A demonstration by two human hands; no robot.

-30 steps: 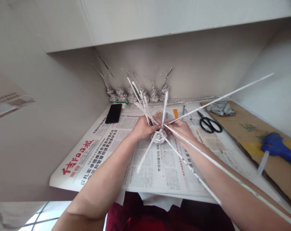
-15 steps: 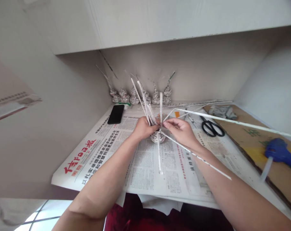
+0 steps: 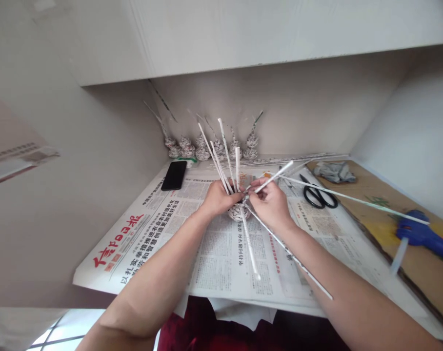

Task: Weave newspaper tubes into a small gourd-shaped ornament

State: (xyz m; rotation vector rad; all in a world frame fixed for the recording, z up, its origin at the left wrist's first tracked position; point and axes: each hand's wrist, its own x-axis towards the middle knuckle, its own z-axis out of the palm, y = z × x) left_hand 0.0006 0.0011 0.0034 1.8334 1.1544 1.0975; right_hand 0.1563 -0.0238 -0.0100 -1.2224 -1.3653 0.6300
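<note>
Between my hands, low over the newspaper, is a small round woven paper basket (image 3: 238, 212) with several rolled-paper sticks fanning out of it. My left hand (image 3: 220, 199) is closed on the basket's upper left side, thumb on the rim, beside a group of upright sticks. My right hand (image 3: 271, 201) pinches a white paper stick (image 3: 280, 174) at the rim; its free end points up and right. A longer paper stick (image 3: 349, 197) runs from the weave toward the right. Two more sticks stick out toward me. The fingertips partly hide the rim.
Several finished gourd-shaped woven pieces (image 3: 251, 146) line the back wall. A black phone (image 3: 174, 175) lies at left on the newspaper (image 3: 155, 234). Black scissors (image 3: 319, 195), a crumpled grey cloth (image 3: 334, 171) and a blue glue gun (image 3: 417, 229) on cardboard (image 3: 375, 195) are at right.
My right hand has taken hold of another stick, now slanting up to the right. The sticks by my left hand have spread apart. The long stick's outer end has dropped lower.
</note>
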